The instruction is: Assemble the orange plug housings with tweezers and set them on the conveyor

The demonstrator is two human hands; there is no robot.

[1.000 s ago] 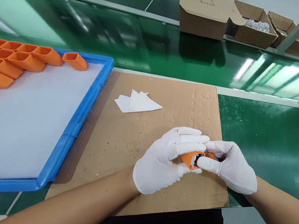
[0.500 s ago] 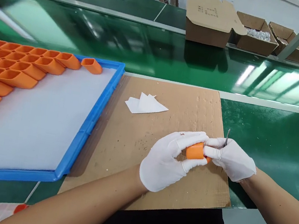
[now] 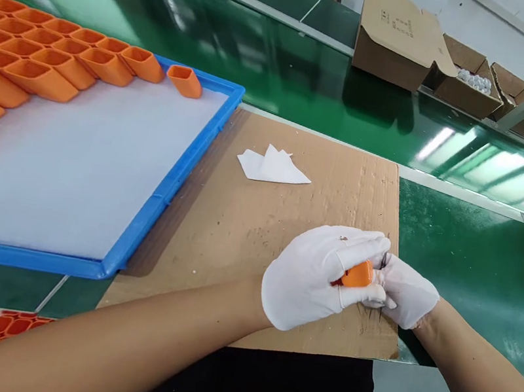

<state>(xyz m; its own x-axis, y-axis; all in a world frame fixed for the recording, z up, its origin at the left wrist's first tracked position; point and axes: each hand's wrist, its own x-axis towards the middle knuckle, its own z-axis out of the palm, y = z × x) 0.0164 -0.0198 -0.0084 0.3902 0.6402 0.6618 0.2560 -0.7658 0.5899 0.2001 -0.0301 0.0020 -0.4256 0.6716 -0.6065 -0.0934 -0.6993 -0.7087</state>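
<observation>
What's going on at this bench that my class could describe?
Someone's gloved left hand holds an orange piece; the right hand is close beside it, partly hidden. Both are over a cardboard sheet where white paper lies. At left, a blue tray holds rows of orange tubes, one set slightly apart.

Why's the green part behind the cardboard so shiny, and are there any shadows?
Head view: bright streaks, probably reflected lamps, glare on the green surface left and right; head view: a darker band, likely shadow, lies on the cardboard beside the blue tray; head view: the orange piece in the left hand looks fairly sharp.
</observation>
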